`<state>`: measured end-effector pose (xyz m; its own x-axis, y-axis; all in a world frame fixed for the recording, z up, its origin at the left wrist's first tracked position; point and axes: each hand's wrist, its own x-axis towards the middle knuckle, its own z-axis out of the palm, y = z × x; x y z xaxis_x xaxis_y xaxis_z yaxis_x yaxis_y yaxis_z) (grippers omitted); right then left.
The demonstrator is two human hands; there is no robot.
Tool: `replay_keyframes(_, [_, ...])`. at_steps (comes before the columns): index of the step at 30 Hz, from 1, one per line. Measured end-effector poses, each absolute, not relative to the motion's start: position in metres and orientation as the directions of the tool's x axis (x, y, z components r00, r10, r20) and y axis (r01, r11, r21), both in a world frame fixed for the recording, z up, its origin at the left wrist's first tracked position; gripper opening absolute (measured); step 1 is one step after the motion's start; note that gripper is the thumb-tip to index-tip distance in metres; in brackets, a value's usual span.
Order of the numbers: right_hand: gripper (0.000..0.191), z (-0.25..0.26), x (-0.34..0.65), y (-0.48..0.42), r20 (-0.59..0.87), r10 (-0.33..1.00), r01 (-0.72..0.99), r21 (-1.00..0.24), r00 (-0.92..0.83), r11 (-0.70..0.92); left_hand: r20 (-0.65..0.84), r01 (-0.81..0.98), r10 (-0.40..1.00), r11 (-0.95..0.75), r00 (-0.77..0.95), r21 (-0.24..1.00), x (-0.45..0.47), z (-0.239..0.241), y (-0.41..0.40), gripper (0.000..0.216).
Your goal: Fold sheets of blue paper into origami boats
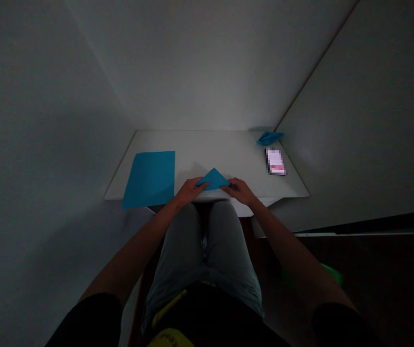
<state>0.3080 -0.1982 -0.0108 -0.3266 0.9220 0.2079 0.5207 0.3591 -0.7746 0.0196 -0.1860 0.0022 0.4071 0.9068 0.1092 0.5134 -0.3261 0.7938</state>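
Observation:
A small piece of blue paper (213, 179), folded into a triangle with its point away from me, is held at the near edge of the white table. My left hand (191, 189) pinches its left corner, thumb on the near side. At the right corner, my right hand (240, 189) grips the paper in the same way. Both hands are close to the tabletop; whether the paper touches it I cannot tell.
Flat blue sheets (151, 178) lie on the left of the white table (214, 144), overhanging its front edge. A folded blue paper shape (269, 138) sits in the back right corner. Nearer stands a phone (275, 161) with its screen lit. Walls enclose the table's back and sides.

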Motion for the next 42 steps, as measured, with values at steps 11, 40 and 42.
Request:
replay_keyframes(11, [0.045,-0.016,0.287,-0.175,0.187,0.977,0.154,-0.967,-0.106,0.202,0.035,0.058,0.971,-0.05,0.235,0.997,0.032,-0.006,-0.16,0.044])
replay_keyframes(40, [0.05,-0.014,0.278,-0.177,0.273,0.961,0.316,-0.916,0.043,0.246,0.028,0.295,0.998,-0.041,0.047,0.955,0.059,-0.003,-0.167,0.032])
replay_keyframes(42, [0.047,-0.014,0.274,-0.177,0.254,0.967,0.329,-0.913,-0.001,0.24,0.062,0.301,0.998,-0.063,0.015,0.951,0.068,-0.002,-0.17,0.021])
